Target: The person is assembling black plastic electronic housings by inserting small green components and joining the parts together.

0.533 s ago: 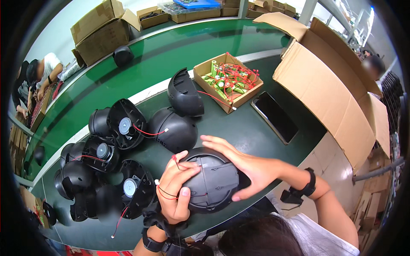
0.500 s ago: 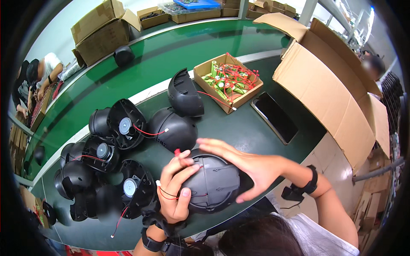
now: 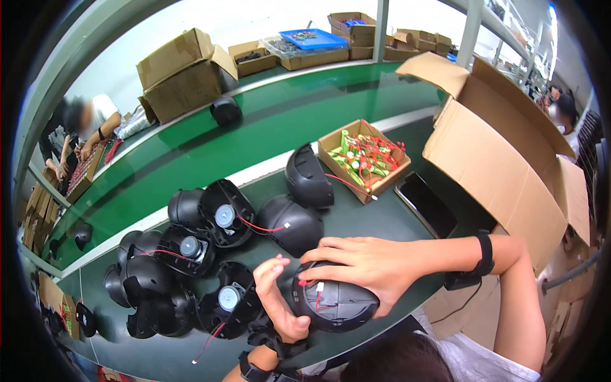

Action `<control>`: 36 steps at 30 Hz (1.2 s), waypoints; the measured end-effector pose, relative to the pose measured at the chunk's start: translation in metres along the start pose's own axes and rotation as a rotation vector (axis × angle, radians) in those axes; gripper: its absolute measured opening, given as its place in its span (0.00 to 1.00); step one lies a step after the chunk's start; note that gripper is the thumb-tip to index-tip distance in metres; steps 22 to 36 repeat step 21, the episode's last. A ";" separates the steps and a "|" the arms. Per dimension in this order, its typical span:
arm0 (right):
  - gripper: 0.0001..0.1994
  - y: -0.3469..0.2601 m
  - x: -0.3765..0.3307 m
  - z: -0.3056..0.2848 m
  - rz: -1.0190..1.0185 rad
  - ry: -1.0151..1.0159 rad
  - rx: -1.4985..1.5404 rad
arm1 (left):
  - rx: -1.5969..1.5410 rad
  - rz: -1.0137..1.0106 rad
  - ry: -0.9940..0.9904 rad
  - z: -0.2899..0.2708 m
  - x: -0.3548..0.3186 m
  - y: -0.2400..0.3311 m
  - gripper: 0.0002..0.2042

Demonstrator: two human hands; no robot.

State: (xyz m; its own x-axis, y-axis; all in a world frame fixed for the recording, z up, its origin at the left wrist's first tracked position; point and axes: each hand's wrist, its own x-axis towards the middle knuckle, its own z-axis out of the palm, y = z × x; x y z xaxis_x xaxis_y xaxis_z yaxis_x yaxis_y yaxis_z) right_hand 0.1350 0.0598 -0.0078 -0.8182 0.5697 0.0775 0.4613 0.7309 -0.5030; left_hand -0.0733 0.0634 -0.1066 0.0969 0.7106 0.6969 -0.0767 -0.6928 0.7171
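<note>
A black rounded plastic housing (image 3: 340, 307) lies at the near edge of the dark work surface. Short red wires with a red connector and a white plug (image 3: 320, 287) show on top of it. My right hand (image 3: 372, 267) grips the housing from above, fingers spread over its far side and thumb down its right side. My left hand (image 3: 279, 299) is at the housing's left side, fingers raised and apart, thumb near its lower edge. Whether that thumb touches it I cannot tell. Beyond my fingers stands another black dome (image 3: 293, 223) with a red wire and white plug nearby.
Left of my hands are several black shells, some with round speakers (image 3: 229, 298). A small carton (image 3: 389, 180) holds green cells with red wires. A phone (image 3: 425, 204) lies beside a large open carton (image 3: 503, 159). A green conveyor (image 3: 305, 111) runs behind; people work far left.
My view has shifted, so the scene sits lower and further right. My left hand has let go of the housing and opened; my right hand has closed over it. The housing has turned.
</note>
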 end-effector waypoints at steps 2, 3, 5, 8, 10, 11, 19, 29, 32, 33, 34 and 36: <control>0.57 0.010 -0.002 -0.005 0.050 0.033 0.153 | -0.047 0.018 0.075 0.003 -0.003 -0.002 0.39; 0.59 0.018 -0.008 -0.009 0.052 0.054 0.297 | -0.051 0.032 0.087 0.006 -0.003 -0.002 0.38; 0.61 0.030 -0.008 -0.016 0.098 0.044 0.543 | -0.058 0.023 0.147 0.008 -0.002 0.002 0.34; 0.68 0.051 0.000 -0.038 -0.030 0.205 0.736 | -0.029 -0.003 0.242 0.008 -0.003 0.004 0.28; 0.68 0.046 -0.001 -0.086 0.086 0.426 0.691 | -0.040 -0.055 0.123 0.011 -0.004 0.004 0.16; 0.67 0.070 0.031 -0.099 0.116 0.503 0.701 | -0.010 -0.139 0.127 0.004 0.000 0.006 0.09; 0.66 0.263 0.139 -0.181 0.816 0.575 -0.257 | 0.032 -0.043 -0.292 -0.001 0.007 0.010 0.21; 0.73 0.302 0.142 -0.168 0.823 0.542 -0.328 | 0.035 -0.009 -0.332 -0.006 0.004 0.000 0.22; 0.73 0.302 0.142 -0.168 0.823 0.542 -0.328 | 0.035 -0.009 -0.332 -0.006 0.004 0.000 0.22; 0.73 0.302 0.142 -0.168 0.823 0.542 -0.328 | 0.035 -0.009 -0.332 -0.006 0.004 0.000 0.22; 0.73 0.302 0.142 -0.168 0.823 0.542 -0.328 | 0.035 -0.009 -0.332 -0.006 0.004 0.000 0.22; 0.73 0.302 0.142 -0.168 0.823 0.542 -0.328 | 0.035 -0.009 -0.332 -0.006 0.004 0.000 0.22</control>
